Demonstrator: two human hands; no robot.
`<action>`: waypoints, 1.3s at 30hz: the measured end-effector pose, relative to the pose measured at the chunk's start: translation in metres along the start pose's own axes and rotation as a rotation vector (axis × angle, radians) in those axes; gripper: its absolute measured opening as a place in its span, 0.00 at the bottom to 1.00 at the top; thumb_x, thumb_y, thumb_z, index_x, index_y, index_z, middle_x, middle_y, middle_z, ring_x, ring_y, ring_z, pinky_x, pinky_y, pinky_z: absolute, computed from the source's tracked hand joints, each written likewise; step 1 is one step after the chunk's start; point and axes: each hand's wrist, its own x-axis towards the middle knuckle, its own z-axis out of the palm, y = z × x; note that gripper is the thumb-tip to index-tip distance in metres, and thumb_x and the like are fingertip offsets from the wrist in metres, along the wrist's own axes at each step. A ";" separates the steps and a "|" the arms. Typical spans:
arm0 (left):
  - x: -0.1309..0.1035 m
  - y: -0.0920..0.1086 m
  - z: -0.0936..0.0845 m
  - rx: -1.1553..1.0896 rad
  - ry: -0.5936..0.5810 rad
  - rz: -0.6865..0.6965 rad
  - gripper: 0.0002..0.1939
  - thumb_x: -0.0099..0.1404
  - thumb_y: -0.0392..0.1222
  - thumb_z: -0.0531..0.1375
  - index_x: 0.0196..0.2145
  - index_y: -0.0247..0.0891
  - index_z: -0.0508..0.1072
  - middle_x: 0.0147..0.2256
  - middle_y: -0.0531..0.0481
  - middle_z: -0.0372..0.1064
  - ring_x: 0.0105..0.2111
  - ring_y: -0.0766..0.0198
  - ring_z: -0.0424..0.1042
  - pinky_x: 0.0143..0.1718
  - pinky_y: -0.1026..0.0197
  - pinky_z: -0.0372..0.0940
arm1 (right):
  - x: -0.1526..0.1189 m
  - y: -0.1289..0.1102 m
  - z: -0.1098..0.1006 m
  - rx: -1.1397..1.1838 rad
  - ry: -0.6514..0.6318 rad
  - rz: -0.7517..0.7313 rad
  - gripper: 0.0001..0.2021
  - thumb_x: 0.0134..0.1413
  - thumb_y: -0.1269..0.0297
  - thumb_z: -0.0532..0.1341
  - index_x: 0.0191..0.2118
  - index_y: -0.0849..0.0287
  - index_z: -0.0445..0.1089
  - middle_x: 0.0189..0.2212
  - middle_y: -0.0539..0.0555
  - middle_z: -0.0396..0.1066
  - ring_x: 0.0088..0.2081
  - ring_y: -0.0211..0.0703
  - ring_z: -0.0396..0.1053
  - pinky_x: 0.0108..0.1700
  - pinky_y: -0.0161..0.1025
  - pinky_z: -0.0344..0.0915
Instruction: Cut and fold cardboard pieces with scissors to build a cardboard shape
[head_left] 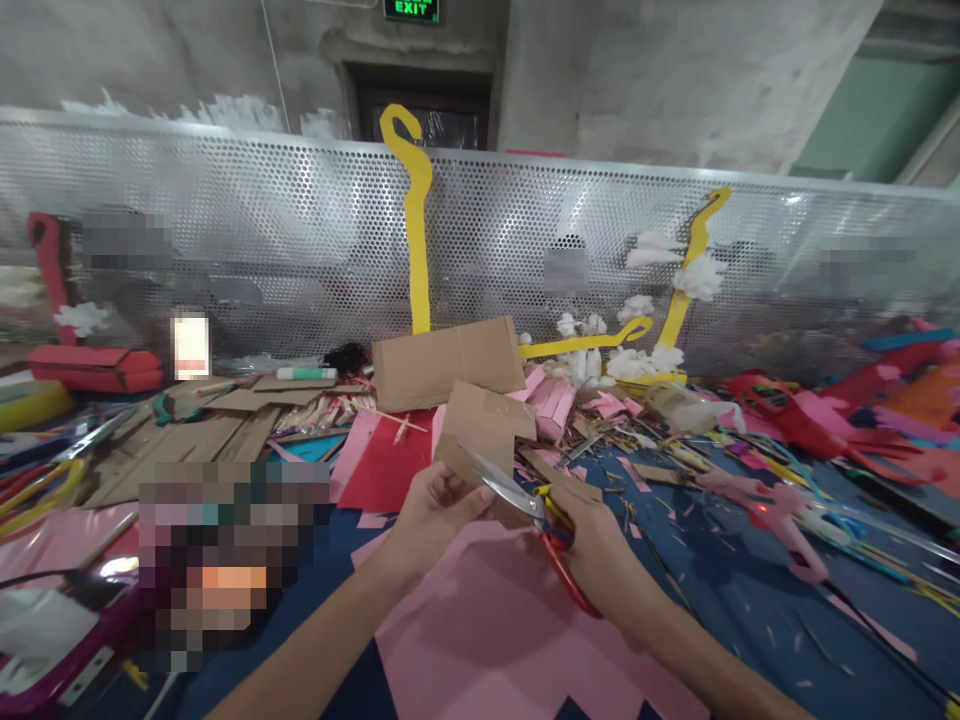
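Note:
Scissors [517,492] with red and yellow handles are in my right hand [592,530], fingers closed about the handles. The blades are parted and point up and left, near a brown cardboard piece [487,425]. My left hand [442,500] pinches the lower left edge of that cardboard, its thumb close to the blade. From this angle I cannot tell whether the blades touch the board. Below both hands a large pink paper sheet [480,620] lies on the dark blue table. Behind the held piece stands a cardboard box [450,365] with a yellow hooked strip [416,220] rising from it.
A perforated metal screen [300,220] closes off the back. At right lie a pink glue gun [772,510] with a lit red light, and paper scraps. Cardboard sheets [180,450] and a glue stick [306,373] lie left. Another yellow strip [679,300] carries white tufts.

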 end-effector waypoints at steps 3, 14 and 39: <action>0.000 0.000 0.000 0.013 -0.001 0.010 0.17 0.56 0.46 0.71 0.38 0.33 0.75 0.28 0.49 0.75 0.28 0.66 0.72 0.32 0.63 0.66 | 0.000 0.004 0.002 -0.004 -0.010 0.003 0.20 0.54 0.53 0.65 0.25 0.54 0.54 0.25 0.49 0.64 0.27 0.41 0.56 0.29 0.36 0.54; -0.001 0.005 0.005 -0.035 0.041 -0.004 0.18 0.57 0.46 0.71 0.42 0.35 0.76 0.38 0.45 0.79 0.36 0.58 0.78 0.40 0.56 0.73 | 0.003 0.002 -0.004 0.037 0.037 0.053 0.12 0.53 0.59 0.65 0.30 0.55 0.60 0.29 0.50 0.65 0.30 0.44 0.62 0.33 0.38 0.58; 0.002 -0.010 -0.001 0.002 -0.001 0.053 0.15 0.59 0.45 0.70 0.39 0.33 0.75 0.36 0.44 0.78 0.35 0.58 0.77 0.40 0.54 0.72 | 0.001 0.000 -0.003 -0.042 0.035 -0.015 0.14 0.54 0.62 0.65 0.29 0.53 0.57 0.33 0.54 0.68 0.34 0.48 0.66 0.35 0.40 0.61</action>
